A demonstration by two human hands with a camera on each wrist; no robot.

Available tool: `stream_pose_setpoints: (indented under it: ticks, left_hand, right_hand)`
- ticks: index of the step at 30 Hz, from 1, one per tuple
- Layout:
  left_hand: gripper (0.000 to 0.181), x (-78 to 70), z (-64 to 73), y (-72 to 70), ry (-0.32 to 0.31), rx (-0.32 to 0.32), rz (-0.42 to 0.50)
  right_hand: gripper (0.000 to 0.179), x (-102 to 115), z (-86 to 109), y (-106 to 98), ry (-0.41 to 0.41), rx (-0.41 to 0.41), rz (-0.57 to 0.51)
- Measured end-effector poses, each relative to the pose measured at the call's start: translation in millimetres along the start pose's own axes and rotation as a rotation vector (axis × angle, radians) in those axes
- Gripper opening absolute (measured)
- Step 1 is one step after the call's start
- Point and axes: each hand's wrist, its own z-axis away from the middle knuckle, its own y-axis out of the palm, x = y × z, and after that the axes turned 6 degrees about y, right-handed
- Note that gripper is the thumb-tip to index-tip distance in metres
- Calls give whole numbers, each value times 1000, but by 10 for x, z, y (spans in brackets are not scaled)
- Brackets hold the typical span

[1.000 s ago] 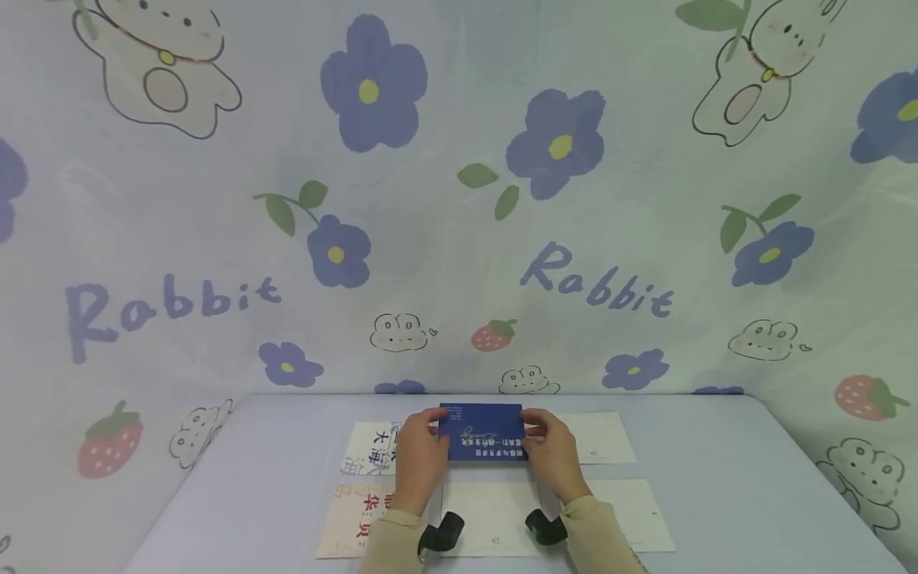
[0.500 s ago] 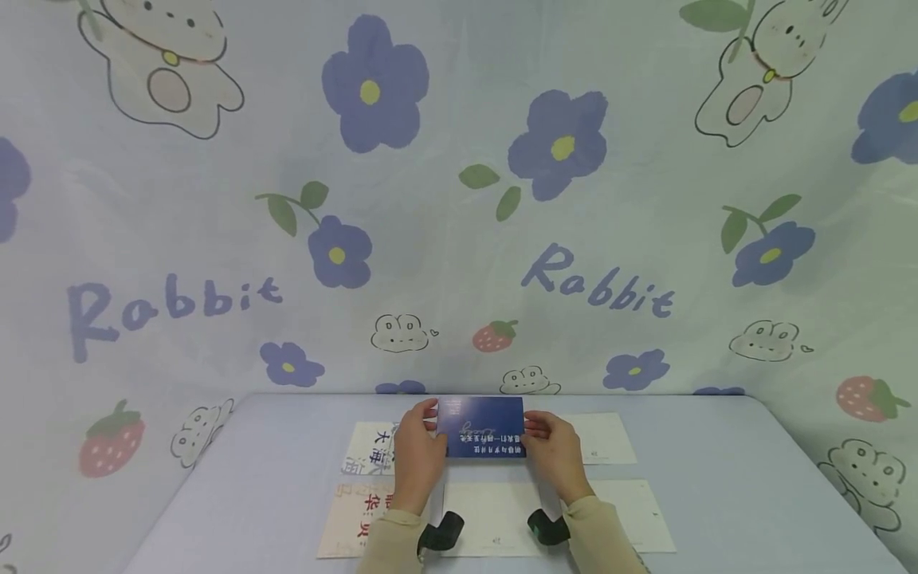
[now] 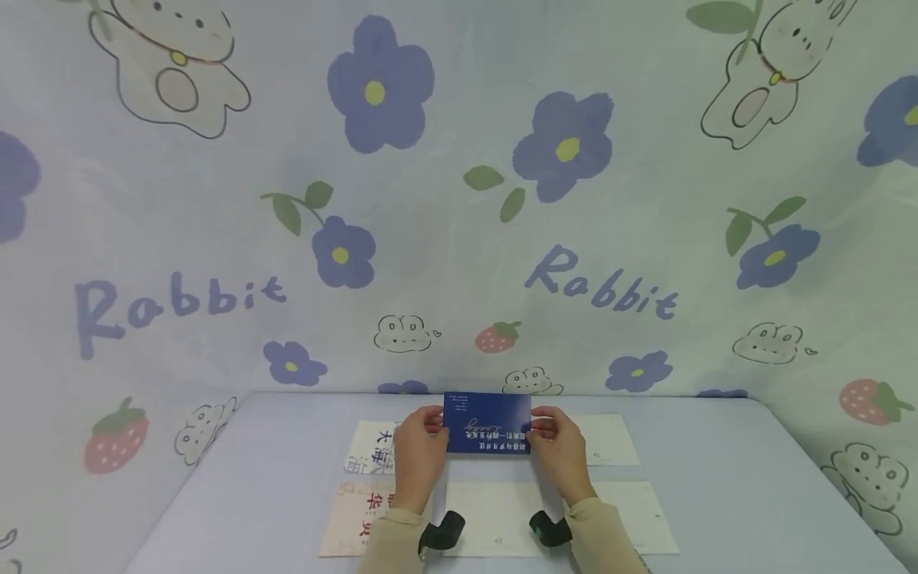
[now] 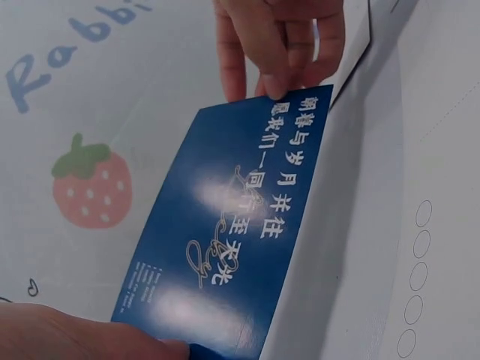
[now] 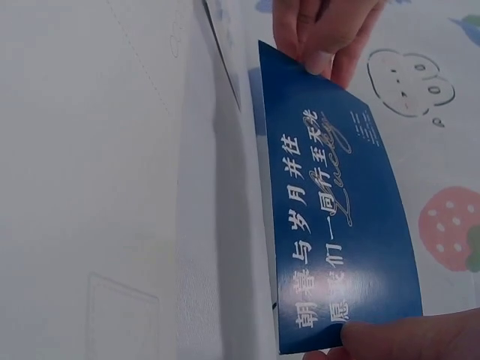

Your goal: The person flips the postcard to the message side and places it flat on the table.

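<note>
Both hands hold a dark blue postcard (image 3: pixel 488 422) with white Chinese characters and a thin script word on its face. It is tilted up toward the head camera, its writing upside down there. My left hand (image 3: pixel 418 458) pinches its left short edge, and the thumb lies on the printed face. Opposite it, my right hand (image 3: pixel 562 456) pinches the right short edge in the same way. Glare whitens parts of the blue postcard (image 4: pixel 217 225) in the left wrist view. From the right wrist, the postcard (image 5: pixel 337 202) looks slightly bowed.
Several cards lie in two rows on the pale table (image 3: pixel 244 478). At left are one with blue characters (image 3: pixel 369 450) and one with red characters (image 3: pixel 347 518). Cream cards (image 3: pixel 495 510) lie in the middle and at right (image 3: pixel 634 518). Behind hangs a patterned curtain (image 3: pixel 445 239).
The blue postcard has risen slightly in the head view, both hands still pinching its edges. The glare on it has shifted. The cards on the table stay put.
</note>
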Motion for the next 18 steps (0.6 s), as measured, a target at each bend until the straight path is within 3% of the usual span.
stream_pose_setpoints:
  ticks: [18]
  left_hand:
    - [11,-44,9,-35,-15,-36,9]
  right_hand:
    - [13,12,-1,-7,26,-41,39]
